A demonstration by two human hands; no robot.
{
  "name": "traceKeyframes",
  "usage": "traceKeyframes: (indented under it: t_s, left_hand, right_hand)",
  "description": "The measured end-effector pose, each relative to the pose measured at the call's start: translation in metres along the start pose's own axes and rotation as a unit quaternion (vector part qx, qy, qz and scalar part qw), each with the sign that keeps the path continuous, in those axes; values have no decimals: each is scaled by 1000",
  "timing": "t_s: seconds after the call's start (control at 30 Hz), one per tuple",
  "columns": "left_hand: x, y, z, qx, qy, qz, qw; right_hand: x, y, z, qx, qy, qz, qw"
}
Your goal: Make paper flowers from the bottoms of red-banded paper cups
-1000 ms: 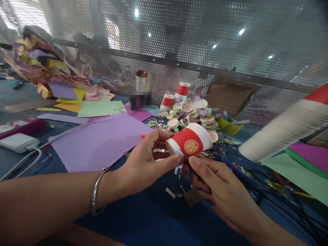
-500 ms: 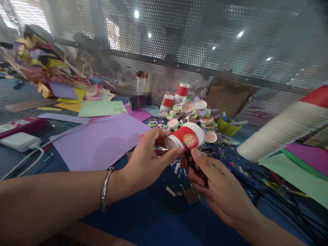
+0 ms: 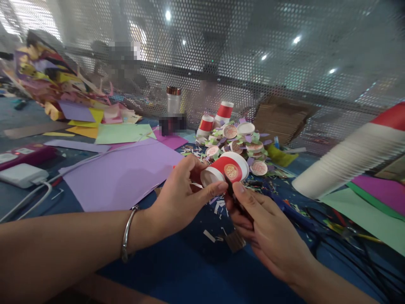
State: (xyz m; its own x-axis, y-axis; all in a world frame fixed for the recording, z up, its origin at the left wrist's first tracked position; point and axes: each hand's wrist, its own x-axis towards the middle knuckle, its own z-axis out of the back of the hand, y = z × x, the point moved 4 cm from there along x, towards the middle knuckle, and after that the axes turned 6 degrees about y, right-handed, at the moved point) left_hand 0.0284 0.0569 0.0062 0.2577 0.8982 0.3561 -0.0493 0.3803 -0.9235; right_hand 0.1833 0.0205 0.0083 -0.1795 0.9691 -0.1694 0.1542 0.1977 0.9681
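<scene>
A red and white paper cup (image 3: 225,166) with a round gold emblem lies tilted on its side in my left hand (image 3: 186,198). The thumb and fingers close around its base end, and its rim points to the upper right. My right hand (image 3: 268,232) grips a slim black pointed tool (image 3: 230,185), its tip against the cup's side below the emblem. Most of the tool is covered by my fingers, so its exact kind cannot be told. Behind the cup lies a heap of cut cup bottoms (image 3: 236,145) with paper scraps.
A tall leaning stack of paper cups (image 3: 344,156) stands on the right, near black cables (image 3: 344,253). Purple paper (image 3: 123,177) lies left, beside a white charger (image 3: 23,175). Further back are two cups (image 3: 225,110), a bottle (image 3: 174,101) and cardboard (image 3: 281,120) against a perforated metal screen.
The cup and both hands have shifted slightly left. The black tool's tip has moved a little along the cup's side. Both grips stay the same.
</scene>
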Motion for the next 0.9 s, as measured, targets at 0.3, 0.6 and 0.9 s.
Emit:
traceKeyframes:
  t_s: [0.3,0.6,0.9]
  left_hand:
    - [-2,-7,-3,-42,14,12,999]
    - [-4,-6,-4,-21,25,9,999]
    - [-1,-6,2,49,30,-23,998]
  right_hand:
    - [0,-1,3,-31,20,-1,999]
    - [0,-2,4,-55,18,6,998]
    - [1,-5,6,-69,14,19,997]
